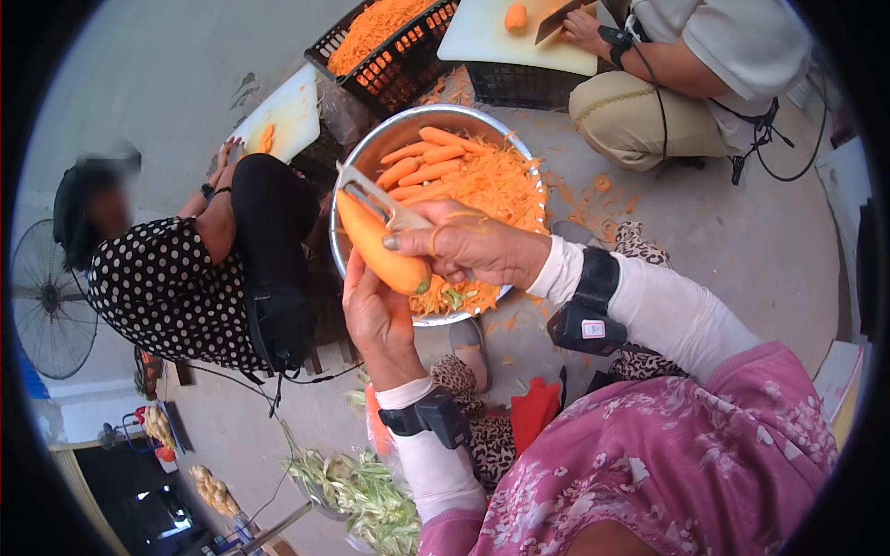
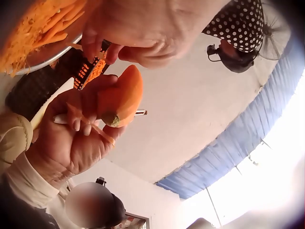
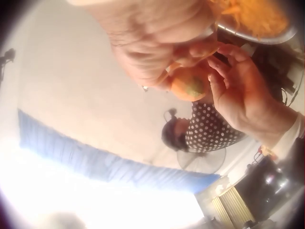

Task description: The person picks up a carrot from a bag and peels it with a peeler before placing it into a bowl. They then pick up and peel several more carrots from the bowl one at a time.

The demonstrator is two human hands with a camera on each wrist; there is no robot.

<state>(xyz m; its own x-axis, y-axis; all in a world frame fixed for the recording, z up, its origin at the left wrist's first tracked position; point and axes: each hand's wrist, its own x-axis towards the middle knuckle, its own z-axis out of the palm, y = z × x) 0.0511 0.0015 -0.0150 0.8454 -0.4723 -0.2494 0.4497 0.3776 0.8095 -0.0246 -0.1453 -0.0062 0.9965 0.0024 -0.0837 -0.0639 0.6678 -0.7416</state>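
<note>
A peeled carrot [image 1: 375, 248] slants over the basin, its stem end toward the wearer. My right hand [image 1: 482, 246] grips a light-coloured peeler [image 1: 378, 193], its head beyond the carrot. The right thumb presses on the carrot, and the fingers support its stem end [image 2: 113, 118]. My left hand [image 1: 382, 324] is at the carrot's underside, partly hidden by it in the head view. From the left wrist, the left thumb and fingers [image 2: 90, 47] stand apart beside the carrot. Thin peel strips cling to the right hand [image 2: 71, 124].
Below the hands stands a metal basin [image 1: 341, 269] with whole carrots [image 1: 431, 173] and peelings [image 1: 496, 195]. Behind it are a black crate [image 1: 400, 72] of shreds and white cutting boards [image 1: 464, 42], where two people work. Pale green husks or leaves [image 1: 371, 500] lie at lower left.
</note>
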